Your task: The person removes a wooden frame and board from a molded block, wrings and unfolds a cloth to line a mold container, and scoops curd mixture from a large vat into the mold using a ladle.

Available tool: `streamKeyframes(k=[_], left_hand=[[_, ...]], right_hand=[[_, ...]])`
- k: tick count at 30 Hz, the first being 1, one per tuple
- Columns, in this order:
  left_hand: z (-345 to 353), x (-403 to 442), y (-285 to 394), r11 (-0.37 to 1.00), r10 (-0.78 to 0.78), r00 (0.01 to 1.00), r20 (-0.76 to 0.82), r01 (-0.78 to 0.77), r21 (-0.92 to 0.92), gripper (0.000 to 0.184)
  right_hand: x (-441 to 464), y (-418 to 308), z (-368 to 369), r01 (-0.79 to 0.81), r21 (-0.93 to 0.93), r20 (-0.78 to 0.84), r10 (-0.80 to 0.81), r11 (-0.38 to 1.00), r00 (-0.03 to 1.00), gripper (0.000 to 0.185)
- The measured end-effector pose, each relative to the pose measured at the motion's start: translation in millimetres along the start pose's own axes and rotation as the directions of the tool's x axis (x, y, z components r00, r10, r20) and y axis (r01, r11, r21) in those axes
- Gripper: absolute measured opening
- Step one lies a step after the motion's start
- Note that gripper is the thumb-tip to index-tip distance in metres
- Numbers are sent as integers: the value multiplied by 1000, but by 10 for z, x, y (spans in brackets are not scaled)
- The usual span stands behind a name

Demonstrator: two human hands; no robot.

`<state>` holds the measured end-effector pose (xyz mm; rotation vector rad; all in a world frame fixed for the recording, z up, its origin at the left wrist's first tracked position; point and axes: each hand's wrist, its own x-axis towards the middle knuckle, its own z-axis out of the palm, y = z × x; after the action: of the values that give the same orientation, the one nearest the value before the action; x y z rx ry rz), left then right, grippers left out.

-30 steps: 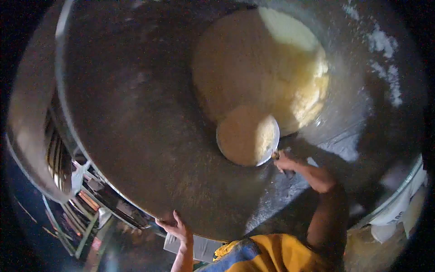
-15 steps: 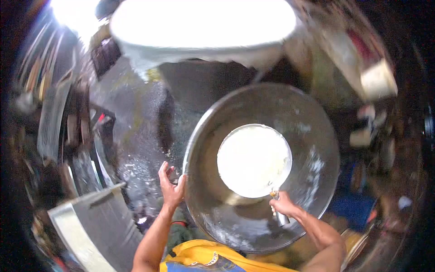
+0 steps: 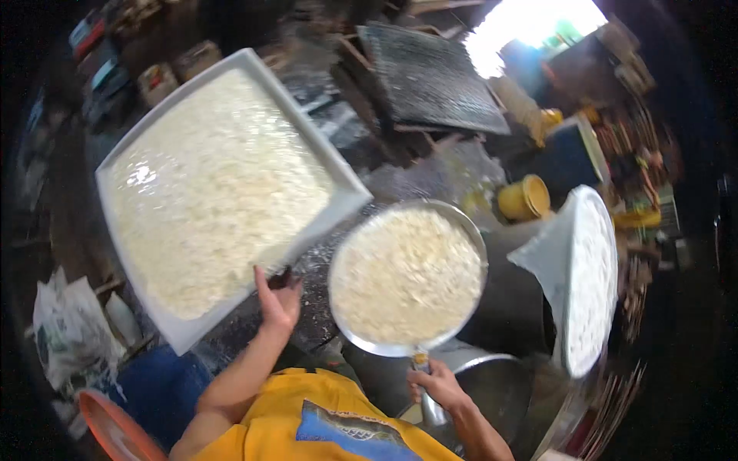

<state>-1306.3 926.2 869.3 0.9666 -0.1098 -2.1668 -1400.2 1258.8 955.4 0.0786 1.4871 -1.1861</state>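
My right hand (image 3: 440, 384) grips the handle of a wide round metal dipper (image 3: 384, 349). It is filled with a pale, lumpy, wet mass. My left hand (image 3: 280, 302) has its thumb and fingers apart beside the lower right edge of a large white square tray (image 3: 329, 223); whether it touches the tray I cannot tell. A similar cream-coloured lumpy mass (image 3: 223, 184) covers the tray's inside, glistening with liquid. The dipper is held just right of the tray's near corner.
A large metal vat (image 3: 492, 358) is partly visible below the dipper. To the right, white cloth (image 3: 592, 284) covers a round vessel. Behind are a yellow bucket (image 3: 524, 198) and a dark flat panel (image 3: 430, 81). A white plastic bag (image 3: 73, 330) and an orange basin (image 3: 115, 426) are at lower left.
The view has swung left, bringing the square tray in. The dipper has left the vat's interior for a place beside the tray, still in my right hand. My left hand is now by the tray.
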Motion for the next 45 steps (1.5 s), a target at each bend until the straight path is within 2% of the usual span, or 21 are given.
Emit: streamKeyframes(k=[2,3,5,7,9,11,13,15,18,20,22,23,28,30,31,34,36,39,41,44,45], left_hand=[[-33,-905,-512,960,-265,915,305,279,-4,66],[-603,-1037,-1087,990,-138,886,442,125,60,66],[-804,-999,-1285,995,-84,995,56,81,58,58],[-730,-1247,-1342,982,-187,982,24,188,-7,56],[-364,-470,-885,964,-267,951,-154,261,-59,54],[-57,148,-474,960,-222,968,-118,196,-199,52],[26,196,-462,844,15,932,363,183,-504,44],[-190,314,-710,949,-33,987,160,81,-303,38],[-292,347,-769,993,0,1000,-20,-3,-120,30],[-152,313,-687,975,77,994,72,-60,-216,27],[-37,356,-581,974,-46,998,-53,33,-225,25],[-59,375,-587,971,-61,995,-74,42,-235,25],[174,388,-524,983,-139,937,-320,91,-159,62],[279,349,-549,997,-70,980,-188,66,-29,83],[341,364,-638,995,-96,965,-243,96,-12,90],[380,326,-991,929,-220,975,39,197,313,84],[580,119,-1285,766,-317,938,139,167,620,70],[700,-335,-1907,381,-507,826,246,-41,924,50],[610,-583,-2405,180,-627,727,280,-214,960,35],[474,-1173,-3189,-26,-777,580,244,-416,909,44],[397,-1312,-3405,-28,-834,501,230,-454,890,46]], right_hand=[[-346,-127,-74,-6,-85,158,20,996,987,11],[-497,9,-249,94,-116,298,-56,989,953,14],[-374,-866,484,-4,-93,405,42,996,913,13],[-457,-1032,842,-80,-170,386,141,982,911,11],[1213,-1626,1690,-46,-330,297,150,943,943,10],[2145,-2286,2383,-145,-310,360,257,940,897,13],[2434,-2255,2537,-207,-279,364,303,938,881,11],[2627,-2293,2627,-193,-381,303,319,904,898,10],[2806,-2238,2588,-24,-384,27,37,923,999,9],[2802,-2296,2392,212,-352,-113,-267,912,957,14],[2832,-2456,1957,429,-603,-176,-637,672,751,19],[2710,-2586,1776,514,-556,-207,-708,653,675,19],[1255,-2940,1045,766,-358,-407,-828,533,386,16],[717,-2681,571,857,-87,-503,-765,507,402,17],[400,-2481,308,893,41,-568,-725,448,390,18],[-448,-1643,-515,911,55,-733,-603,408,314,19],[-836,-933,-1027,853,-122,-820,-535,507,200,19],[-1267,473,-1545,842,172,-949,-142,512,280,17],[-1090,1420,-1834,917,335,-940,10,219,341,16],[-341,2367,-2305,933,351,-908,215,-81,360,27],[-53,2523,-2454,907,311,-907,196,-283,372,30]])
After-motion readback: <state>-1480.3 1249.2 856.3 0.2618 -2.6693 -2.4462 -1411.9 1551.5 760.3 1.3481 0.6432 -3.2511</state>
